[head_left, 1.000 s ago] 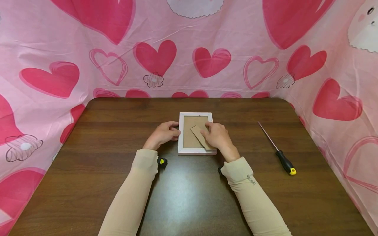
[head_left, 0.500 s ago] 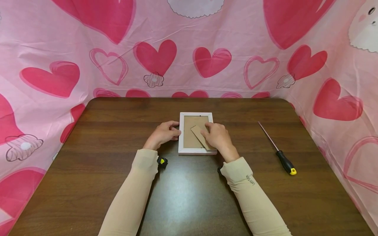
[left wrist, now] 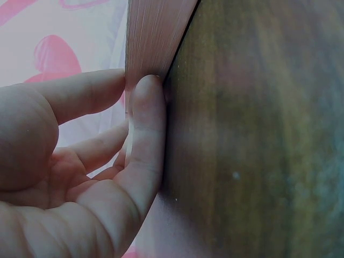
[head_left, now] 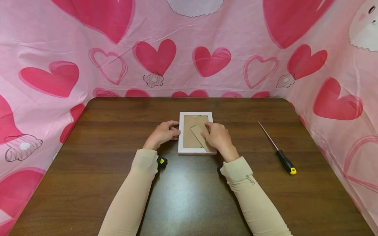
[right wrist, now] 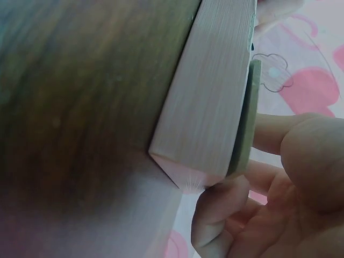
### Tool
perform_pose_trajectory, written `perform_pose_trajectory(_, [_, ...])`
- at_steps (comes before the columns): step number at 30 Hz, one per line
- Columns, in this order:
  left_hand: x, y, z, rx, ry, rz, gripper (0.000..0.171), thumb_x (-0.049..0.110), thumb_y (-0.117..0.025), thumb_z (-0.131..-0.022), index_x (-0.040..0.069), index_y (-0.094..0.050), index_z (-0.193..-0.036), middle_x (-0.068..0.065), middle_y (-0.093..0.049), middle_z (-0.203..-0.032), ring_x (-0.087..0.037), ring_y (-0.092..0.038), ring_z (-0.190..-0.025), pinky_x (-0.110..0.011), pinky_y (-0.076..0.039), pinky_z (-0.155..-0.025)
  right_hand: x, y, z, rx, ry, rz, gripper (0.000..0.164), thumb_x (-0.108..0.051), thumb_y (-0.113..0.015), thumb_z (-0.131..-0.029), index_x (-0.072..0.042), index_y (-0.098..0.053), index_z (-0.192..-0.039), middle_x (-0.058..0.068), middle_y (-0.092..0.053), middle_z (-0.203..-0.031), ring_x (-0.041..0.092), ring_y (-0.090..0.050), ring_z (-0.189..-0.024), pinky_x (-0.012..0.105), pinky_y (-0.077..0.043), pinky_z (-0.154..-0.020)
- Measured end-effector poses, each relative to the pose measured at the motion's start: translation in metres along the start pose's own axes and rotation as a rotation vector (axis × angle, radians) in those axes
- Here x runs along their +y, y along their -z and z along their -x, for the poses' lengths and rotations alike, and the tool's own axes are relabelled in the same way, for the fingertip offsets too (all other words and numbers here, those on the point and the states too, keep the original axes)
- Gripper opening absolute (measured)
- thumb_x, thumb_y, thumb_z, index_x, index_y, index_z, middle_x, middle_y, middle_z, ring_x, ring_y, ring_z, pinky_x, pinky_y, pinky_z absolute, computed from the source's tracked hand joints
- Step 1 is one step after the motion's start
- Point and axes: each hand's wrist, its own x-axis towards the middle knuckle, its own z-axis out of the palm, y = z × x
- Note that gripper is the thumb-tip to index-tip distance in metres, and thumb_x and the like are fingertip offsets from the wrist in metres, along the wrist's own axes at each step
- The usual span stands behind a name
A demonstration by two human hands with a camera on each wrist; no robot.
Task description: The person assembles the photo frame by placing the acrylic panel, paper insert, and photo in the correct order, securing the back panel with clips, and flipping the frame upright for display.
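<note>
A white picture frame (head_left: 181,141) lies face down on the table, brown backing up. Across that backing slants its cardboard easel stand (head_left: 197,134). My left hand (head_left: 160,133) rests its fingertips against the frame's left side. In the left wrist view, one finger (left wrist: 148,118) lies along the side wall, close to the tabletop. My right hand (head_left: 219,135) pinches the stand's lower part and hides its right edge. In the right wrist view, the stand (right wrist: 248,121) lies almost flat over the frame (right wrist: 204,97), with fingertips at the corner and stand.
A screwdriver (head_left: 279,152) with a black and yellow handle lies to the right, tip pointing away. The brown wooden table (head_left: 118,114) is bordered by pink heart-patterned cloth (head_left: 183,29) at the back and both sides.
The stand's lower end has shifted slightly toward the frame's near edge under the right hand. The left hand and the frame stay in place.
</note>
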Motion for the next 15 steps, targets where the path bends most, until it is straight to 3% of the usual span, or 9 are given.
perform_pose_trajectory(15, [0.0003,0.0004,0.0004,-0.003,-0.003,-0.013,0.055,0.016,-0.069,-0.104,0.007,-0.052,-0.155,-0.016,-0.068,-0.118,-0.026,-0.074,-0.1,-0.042,-0.057,-0.101,0.0016,0.0003,-0.0011,-0.01,0.015,-0.006,0.051,-0.03,-0.067,-0.104,-0.006,-0.061,-0.148,0.021,-0.063,-0.146,0.045,-0.058,-0.134,0.059,-0.045,-0.111])
